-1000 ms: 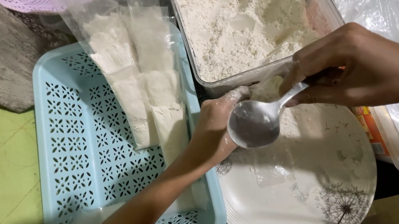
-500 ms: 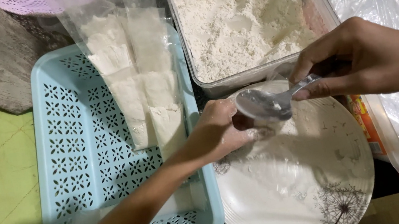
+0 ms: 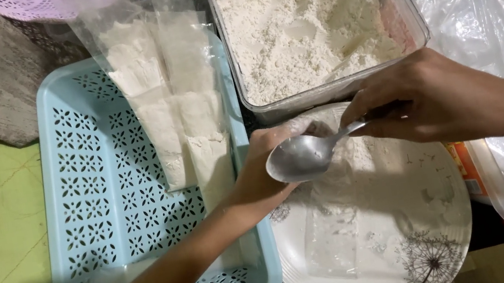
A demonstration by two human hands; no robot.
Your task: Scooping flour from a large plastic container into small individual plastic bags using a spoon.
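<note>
On a crowded tabletop, the right hand (image 3: 435, 97) grips a spoon (image 3: 305, 155); the left hand (image 3: 270, 169) pinches a clear bag (image 3: 333, 216) over the plate (image 3: 430, 227). A slipping bag mouth could spill flour (image 3: 298, 11).

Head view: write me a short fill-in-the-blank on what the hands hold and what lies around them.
1. The right hand holds a metal ____ over the white plate.
2. The left hand holds open a small clear ____.
3. The filled flour packets lie in a light ____ basket.
4. The clear tub holds white ____.

Missing words: spoon; bag; blue; flour
</note>
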